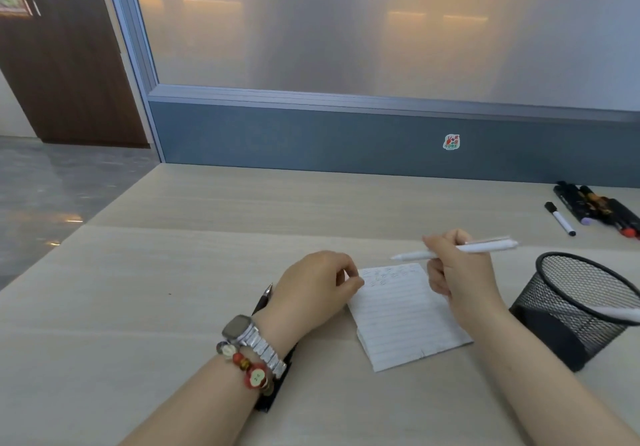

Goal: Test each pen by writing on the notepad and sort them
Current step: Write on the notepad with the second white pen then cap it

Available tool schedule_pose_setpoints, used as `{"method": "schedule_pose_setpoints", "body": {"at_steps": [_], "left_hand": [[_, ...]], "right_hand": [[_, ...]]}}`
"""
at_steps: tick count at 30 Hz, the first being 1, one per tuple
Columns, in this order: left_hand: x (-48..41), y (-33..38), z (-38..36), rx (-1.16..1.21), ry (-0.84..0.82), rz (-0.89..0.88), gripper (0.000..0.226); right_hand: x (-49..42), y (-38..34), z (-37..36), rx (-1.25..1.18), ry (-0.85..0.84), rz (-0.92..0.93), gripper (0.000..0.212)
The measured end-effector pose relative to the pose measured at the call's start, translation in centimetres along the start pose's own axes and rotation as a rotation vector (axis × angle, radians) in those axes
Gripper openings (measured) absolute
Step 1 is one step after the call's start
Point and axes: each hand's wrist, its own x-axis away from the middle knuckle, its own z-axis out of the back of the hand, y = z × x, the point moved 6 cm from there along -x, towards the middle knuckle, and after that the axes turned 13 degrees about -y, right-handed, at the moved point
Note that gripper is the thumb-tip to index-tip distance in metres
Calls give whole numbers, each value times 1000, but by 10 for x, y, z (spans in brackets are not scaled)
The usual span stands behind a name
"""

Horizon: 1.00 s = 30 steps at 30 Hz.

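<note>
White pen (485,247) is lying sideways in the gripping right hand (460,272), tip pointing left, hovering over the far edge of the notepad (405,314); left hand (311,286) is curling at its corner, grip unclear.

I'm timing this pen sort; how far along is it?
Looks done: scribbles top the notepad, one sorted pen sits in the mesh cup. In hand: the right hand holds a white pen above the page. Remaining: markers at far right look untested.
</note>
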Motion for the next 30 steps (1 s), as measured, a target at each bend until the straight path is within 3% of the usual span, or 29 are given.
{"method": "schedule_pose_setpoints", "body": {"at_steps": [5, 9, 15, 22, 30], "left_hand": [[1, 3, -9, -221, -34, -1, 32], [-2, 2, -13, -315, -59, 6, 40], [-5, 2, -16, -416, -23, -26, 41], [-5, 12, -27, -472, -138, -163, 32], [-4, 10, -29, -439, -169, -157, 31]], "right_hand": [[-1, 12, -16, -1, -141, -20, 15], [-5, 12, -17, 324, -137, 33, 22], [-7, 18, -10, 487, -37, 22, 28], [-9, 24, -7, 489, -12, 3, 31], [-9, 25, -7, 489, -19, -1, 27]]}}
